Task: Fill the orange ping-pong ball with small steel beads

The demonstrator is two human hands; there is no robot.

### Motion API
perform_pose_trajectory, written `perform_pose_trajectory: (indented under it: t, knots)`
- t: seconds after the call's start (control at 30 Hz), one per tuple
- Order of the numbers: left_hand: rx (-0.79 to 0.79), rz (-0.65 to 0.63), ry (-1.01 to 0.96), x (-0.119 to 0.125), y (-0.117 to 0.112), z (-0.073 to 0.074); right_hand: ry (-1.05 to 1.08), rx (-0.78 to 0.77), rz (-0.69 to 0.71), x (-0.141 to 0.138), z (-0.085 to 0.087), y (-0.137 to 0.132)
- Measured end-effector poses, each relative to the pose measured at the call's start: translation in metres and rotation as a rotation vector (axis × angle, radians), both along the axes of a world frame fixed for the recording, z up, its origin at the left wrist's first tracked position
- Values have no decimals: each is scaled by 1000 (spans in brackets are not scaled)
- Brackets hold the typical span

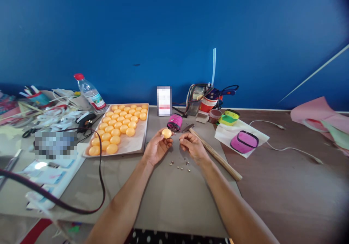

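Note:
Between the thumb and fingers of my left hand [156, 147] is an orange ball [166, 133], like a ping-pong ball. My right hand [194, 146] is close by on the right, its thumb and fingertips pinched together; whatever they hold is too small to name. Several small shiny metal pieces [180, 167] lie scattered on the grey mat [177, 200] below both hands. Just beyond the hands lies a small magenta pouch [175, 122], with more small pieces at its mouth. On the left, a shallow white tray [139, 142] holds rows of similar orange balls [116, 131].
A hammer [218, 157] with a wooden handle lies right of my right hand. A plastic bottle [92, 96] leans behind the tray. A phone [164, 101] stands against the blue wall. A purple pouch [244, 142] rests on white paper. A dark cable [101, 178] loops at the left.

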State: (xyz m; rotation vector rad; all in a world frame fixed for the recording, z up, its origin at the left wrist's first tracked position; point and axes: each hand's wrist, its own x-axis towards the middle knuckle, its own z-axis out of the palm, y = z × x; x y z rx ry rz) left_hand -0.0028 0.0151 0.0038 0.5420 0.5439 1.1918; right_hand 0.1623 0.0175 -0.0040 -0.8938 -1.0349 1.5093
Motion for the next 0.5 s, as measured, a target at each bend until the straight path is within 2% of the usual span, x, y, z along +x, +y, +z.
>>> perform_pose_trajectory:
  t: [0.13,0.5]
  knots:
    - [-14,-8,-3,1,-2,4,116,-61,19,0,1,-1]
    - [32,2,37,1,-3,1,211,-76,58,0,-1,-2]
